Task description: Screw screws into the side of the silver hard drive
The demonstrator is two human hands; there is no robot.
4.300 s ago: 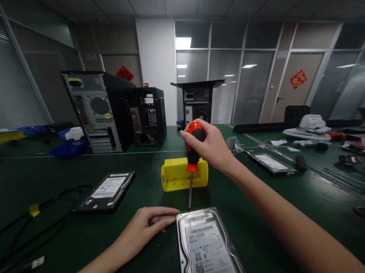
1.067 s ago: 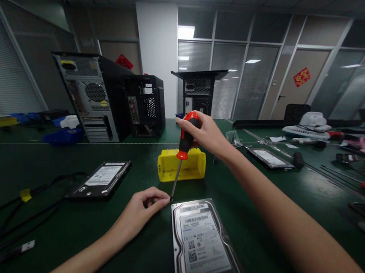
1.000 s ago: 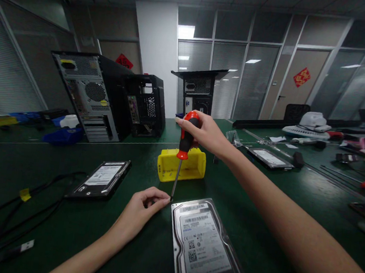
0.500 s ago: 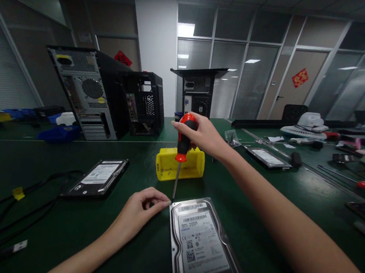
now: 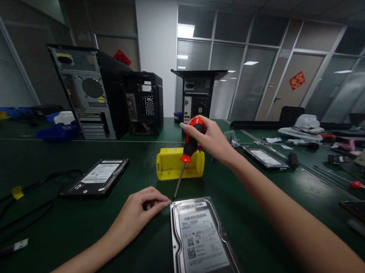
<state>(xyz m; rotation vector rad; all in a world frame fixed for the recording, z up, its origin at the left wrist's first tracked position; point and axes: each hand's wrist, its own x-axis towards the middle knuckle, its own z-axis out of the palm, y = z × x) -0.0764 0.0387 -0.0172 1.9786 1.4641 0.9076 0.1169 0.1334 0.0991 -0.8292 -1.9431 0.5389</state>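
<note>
A silver hard drive (image 5: 205, 243) with a white label lies on the green table in front of me. My right hand (image 5: 207, 135) is wrapped round the red and black handle of a screwdriver (image 5: 191, 144). Its shaft leans slightly, and the tip meets the drive's far left corner. At that same corner, my left hand (image 5: 145, 204) has thumb and forefinger pinched together beside the tip; whatever they hold is too small to make out. Just behind the drive, a yellow bin (image 5: 162, 173) rests on its side, facing me, with small dark bits inside.
Another hard drive (image 5: 102, 176) lies to the left, near black cables (image 5: 2, 204). Computer cases (image 5: 91, 92) stand at the back left, and one more case (image 5: 197, 92) stands behind the bin. On the right are a third drive (image 5: 265, 158) and a long screwdriver (image 5: 356, 184).
The screwdriver's handle has tipped to the right with my right hand, while its tip stays near the drive's corner. My left hand has hardly moved.
</note>
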